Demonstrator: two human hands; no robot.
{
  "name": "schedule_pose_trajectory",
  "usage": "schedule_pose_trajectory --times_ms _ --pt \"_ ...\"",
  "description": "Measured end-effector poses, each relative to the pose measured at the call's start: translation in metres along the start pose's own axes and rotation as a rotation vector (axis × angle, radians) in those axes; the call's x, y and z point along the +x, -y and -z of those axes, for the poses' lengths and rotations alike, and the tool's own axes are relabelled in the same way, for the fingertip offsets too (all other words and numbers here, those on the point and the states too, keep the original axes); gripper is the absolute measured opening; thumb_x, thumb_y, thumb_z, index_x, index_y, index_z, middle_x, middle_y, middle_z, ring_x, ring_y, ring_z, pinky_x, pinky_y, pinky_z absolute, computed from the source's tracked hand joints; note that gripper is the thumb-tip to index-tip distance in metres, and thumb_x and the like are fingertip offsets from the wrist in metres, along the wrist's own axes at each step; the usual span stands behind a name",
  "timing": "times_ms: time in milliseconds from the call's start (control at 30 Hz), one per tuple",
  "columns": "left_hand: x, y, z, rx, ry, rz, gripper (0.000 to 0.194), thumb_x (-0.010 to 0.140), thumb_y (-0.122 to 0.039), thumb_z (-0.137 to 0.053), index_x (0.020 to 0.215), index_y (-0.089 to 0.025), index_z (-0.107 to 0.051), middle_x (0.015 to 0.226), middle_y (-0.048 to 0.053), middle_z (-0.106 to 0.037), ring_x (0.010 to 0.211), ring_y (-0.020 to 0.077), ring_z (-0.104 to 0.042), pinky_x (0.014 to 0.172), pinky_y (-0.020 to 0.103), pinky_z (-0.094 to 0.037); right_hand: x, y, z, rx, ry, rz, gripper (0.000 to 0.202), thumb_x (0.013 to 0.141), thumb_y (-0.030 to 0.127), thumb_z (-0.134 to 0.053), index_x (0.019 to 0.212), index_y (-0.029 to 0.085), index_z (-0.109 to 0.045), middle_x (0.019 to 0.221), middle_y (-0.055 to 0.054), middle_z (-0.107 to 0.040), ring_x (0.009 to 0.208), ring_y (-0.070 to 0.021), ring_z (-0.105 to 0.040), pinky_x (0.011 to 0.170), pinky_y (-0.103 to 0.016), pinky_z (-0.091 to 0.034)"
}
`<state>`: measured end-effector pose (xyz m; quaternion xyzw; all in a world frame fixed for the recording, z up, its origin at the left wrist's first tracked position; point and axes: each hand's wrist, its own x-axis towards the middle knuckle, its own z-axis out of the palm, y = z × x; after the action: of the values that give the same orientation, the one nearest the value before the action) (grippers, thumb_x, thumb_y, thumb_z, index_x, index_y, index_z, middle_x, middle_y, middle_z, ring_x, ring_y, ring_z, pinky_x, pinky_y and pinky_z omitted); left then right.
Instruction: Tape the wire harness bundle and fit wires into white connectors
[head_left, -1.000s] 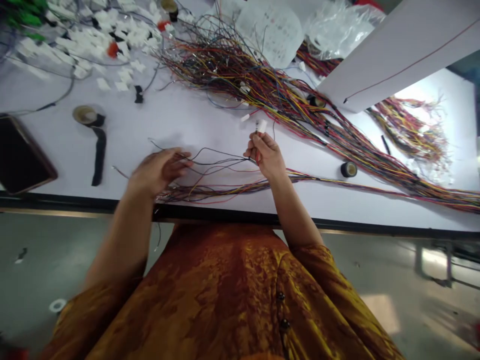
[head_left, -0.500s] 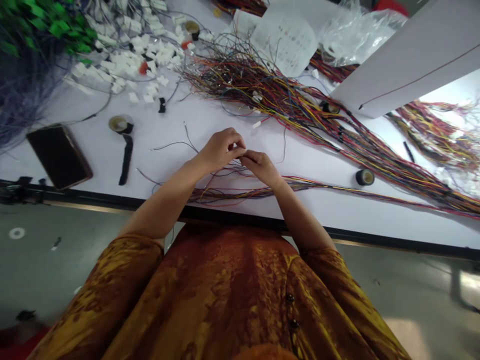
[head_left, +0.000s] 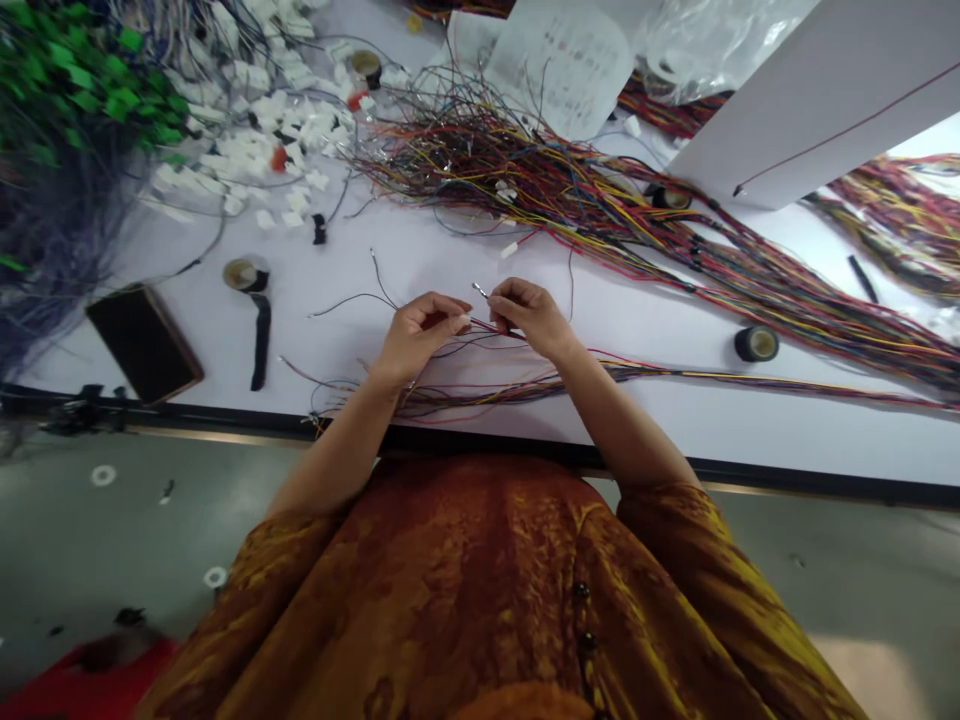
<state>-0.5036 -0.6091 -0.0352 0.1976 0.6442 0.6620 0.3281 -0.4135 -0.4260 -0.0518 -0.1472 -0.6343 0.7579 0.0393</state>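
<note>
My left hand (head_left: 421, 335) is closed in a pinch, with a small white piece, perhaps a connector, at its fingertips and thin wires running from it. Just to its right, my right hand (head_left: 531, 318) pinches a wire whose metal terminal (head_left: 480, 291) sticks out past the fingers. Red and dark wires stretch between the two hands, which are a little apart. Below them, a thin wire bundle (head_left: 517, 388) lies along the front of the table. Two dark wire ends (head_left: 349, 300) spread out left of my left hand.
A thick multicoloured wire bundle (head_left: 585, 215) crosses the table (head_left: 675, 425) behind my hands. Tape rolls (head_left: 756, 344) lie to the right and left. At left are a phone (head_left: 145, 343), white connectors (head_left: 247, 130) and green-tagged wires (head_left: 90, 80). A white post (head_left: 817, 100) rises at right.
My hands were together at the fingertips and have now moved apart. The metal terminal now shows above my right fingers. The whole view has shifted slightly.
</note>
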Motion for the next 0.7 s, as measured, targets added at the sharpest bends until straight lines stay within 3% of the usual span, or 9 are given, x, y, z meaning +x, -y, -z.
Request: schedule_pose_trajectory --times_ms 133,267,400,567,700 --pt "-0.003 0.016 -0.002 -0.163 -0.071 -0.007 0.024 0.069 -0.028 -0.083 0.082 -0.017 -0.066 0.105 0.005 -0.072 0.088 0.0124 -0.067 0.087 0.030 -0.055 -0.001 0.019 0.005 -0.154 0.076 0.039 0.018 0.080 0.031 -0.069 0.077 0.016 -0.062 0.055 0.006 -0.052 0.050 -0.0049 -0.039 0.048 -0.020 -0.029" --pt "-0.005 0.021 -0.002 -0.187 -0.068 0.020 0.026 0.067 -0.029 -0.084 0.081 -0.018 -0.066 0.109 0.005 -0.071 0.088 0.0124 -0.068 0.088 0.030 -0.055 -0.005 0.024 0.010 -0.265 0.122 0.068 0.015 0.080 0.030 -0.068 0.080 0.015 -0.069 0.062 0.004 -0.056 0.056 -0.0072 -0.043 0.054 -0.022 -0.033" --pt "-0.005 0.019 -0.002 -0.184 -0.062 0.051 0.028 0.065 -0.033 -0.085 0.078 -0.017 -0.066 0.112 0.007 -0.071 0.091 0.0146 -0.069 0.086 0.030 -0.055 -0.010 0.021 0.009 -0.400 0.070 0.139 0.013 0.080 0.028 -0.068 0.077 0.016 -0.069 0.068 0.001 -0.060 0.062 -0.0091 -0.047 0.059 -0.025 -0.038" --pt "-0.006 0.013 -0.001 -0.251 -0.039 0.077 0.031 0.062 -0.029 -0.087 0.086 -0.019 -0.069 0.096 0.003 -0.074 0.082 0.0119 -0.068 0.082 0.027 -0.055 -0.018 0.019 0.006 -0.532 0.029 0.349 0.009 0.084 0.022 -0.064 0.078 0.018 -0.067 0.077 -0.001 -0.060 0.069 -0.0109 -0.053 0.066 -0.026 -0.043" --pt "-0.007 0.012 0.002 -0.196 -0.006 0.102 0.029 0.065 -0.029 -0.084 0.090 -0.019 -0.072 0.094 0.004 -0.075 0.080 0.0130 -0.069 0.077 0.027 -0.055 -0.025 0.017 0.001 -0.580 0.008 0.395 0.010 0.089 0.021 -0.059 0.080 0.019 -0.065 0.081 -0.002 -0.060 0.071 -0.0118 -0.054 0.067 -0.027 -0.045"
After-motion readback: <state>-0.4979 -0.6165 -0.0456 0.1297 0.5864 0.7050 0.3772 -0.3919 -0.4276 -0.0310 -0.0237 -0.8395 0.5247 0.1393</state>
